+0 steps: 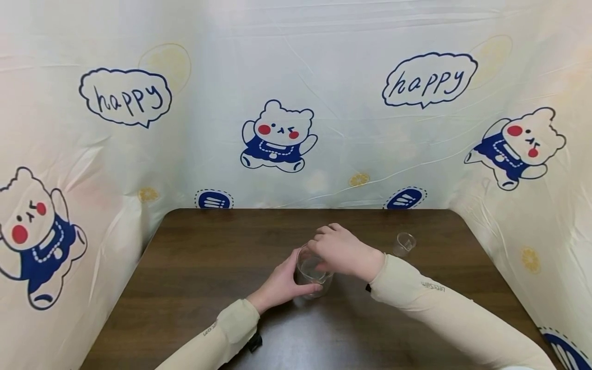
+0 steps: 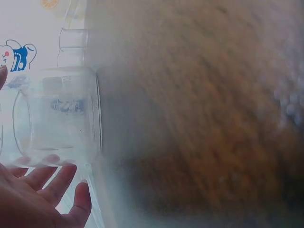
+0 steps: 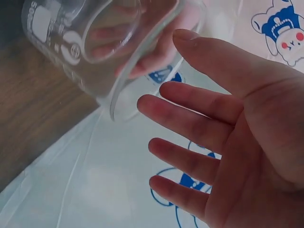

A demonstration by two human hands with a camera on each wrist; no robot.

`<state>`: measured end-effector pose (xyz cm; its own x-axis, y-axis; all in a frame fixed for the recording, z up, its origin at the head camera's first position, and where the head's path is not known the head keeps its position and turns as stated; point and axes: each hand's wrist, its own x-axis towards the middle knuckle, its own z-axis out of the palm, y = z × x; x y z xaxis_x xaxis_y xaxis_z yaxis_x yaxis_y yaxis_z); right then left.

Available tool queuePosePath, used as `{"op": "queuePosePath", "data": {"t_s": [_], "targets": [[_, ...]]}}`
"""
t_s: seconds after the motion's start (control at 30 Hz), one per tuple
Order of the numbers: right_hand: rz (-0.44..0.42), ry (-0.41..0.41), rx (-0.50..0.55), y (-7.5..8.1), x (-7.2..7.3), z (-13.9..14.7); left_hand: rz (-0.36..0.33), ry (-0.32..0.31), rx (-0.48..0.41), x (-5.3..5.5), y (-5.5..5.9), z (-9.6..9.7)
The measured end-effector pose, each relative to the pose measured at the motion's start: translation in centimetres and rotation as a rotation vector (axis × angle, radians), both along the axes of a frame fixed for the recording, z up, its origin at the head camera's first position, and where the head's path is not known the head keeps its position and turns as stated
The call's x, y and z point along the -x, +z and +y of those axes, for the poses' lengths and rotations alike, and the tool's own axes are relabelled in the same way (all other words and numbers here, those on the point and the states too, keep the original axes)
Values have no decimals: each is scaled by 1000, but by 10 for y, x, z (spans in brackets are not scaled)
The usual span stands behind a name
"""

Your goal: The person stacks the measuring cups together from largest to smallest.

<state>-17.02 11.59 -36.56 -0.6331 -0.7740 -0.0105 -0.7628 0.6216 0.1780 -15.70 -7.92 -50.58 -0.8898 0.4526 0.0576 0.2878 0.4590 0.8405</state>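
A large clear glass beaker (image 1: 302, 293) stands on the table in the middle of the head view, with white markings (image 3: 42, 19) on its wall. My left hand (image 1: 282, 282) holds it from the left, thumb in front and fingers behind. Inside the beaker shows the rim of a smaller glass vessel (image 2: 21, 118). Over the beaker's mouth is my right hand (image 1: 344, 249). In the right wrist view its fingers (image 3: 185, 123) are spread and relaxed beside the rim, with nothing between them.
A small glass beaker (image 1: 404, 244) stands farther back on the right of the brown wooden table (image 1: 222, 241). A pale curtain (image 1: 347, 169) printed with bears surrounds the table at the back and both sides.
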Motion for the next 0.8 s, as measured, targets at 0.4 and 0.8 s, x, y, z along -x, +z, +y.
{"op": "queuePosePath", "data": {"t_s": [0.4, 0.8], "targets": [[-43, -37, 95, 16, 0, 28, 35, 19, 0, 2, -3, 2], [-49, -87, 90, 22, -2, 59, 38, 25, -1, 2, -4, 3]]}}
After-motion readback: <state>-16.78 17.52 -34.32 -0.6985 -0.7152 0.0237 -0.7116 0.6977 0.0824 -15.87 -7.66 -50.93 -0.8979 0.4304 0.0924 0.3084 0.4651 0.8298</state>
